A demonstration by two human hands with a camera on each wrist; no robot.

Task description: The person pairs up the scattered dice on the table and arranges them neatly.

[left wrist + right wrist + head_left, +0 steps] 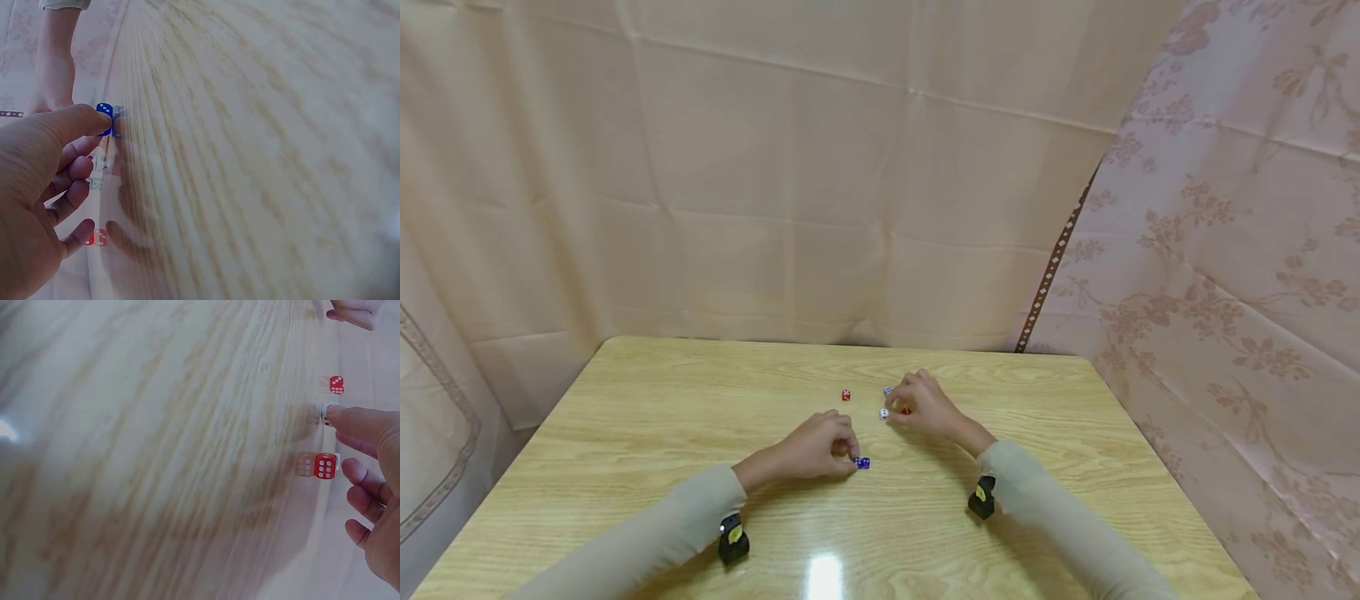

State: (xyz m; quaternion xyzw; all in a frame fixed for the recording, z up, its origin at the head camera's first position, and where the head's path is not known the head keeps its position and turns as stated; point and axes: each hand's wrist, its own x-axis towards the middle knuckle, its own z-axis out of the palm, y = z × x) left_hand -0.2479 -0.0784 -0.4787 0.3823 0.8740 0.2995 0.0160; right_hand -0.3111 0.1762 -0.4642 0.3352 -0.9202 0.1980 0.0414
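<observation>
My left hand (820, 446) pinches a blue die (104, 112) between thumb and index finger, low over the wooden table. In the head view the blue (865, 463) at its fingertips may be one die or two side by side. Farther back and to the right, my right hand (925, 406) has thumb and index finger on a white die (327, 415); the index fingertip is partly hidden. Beneath that hand sits a red die (325, 466), with a white die (887, 391) just behind. Another red die (846, 395) stands alone, left of the right hand.
The light wooden table (625, 417) reaches back to a beige curtain (775, 208). A flowered cloth (1225, 292) hangs on the right side. Black wrist cameras (733, 540) are strapped at both sleeves. A bright reflection shows on the table near the front.
</observation>
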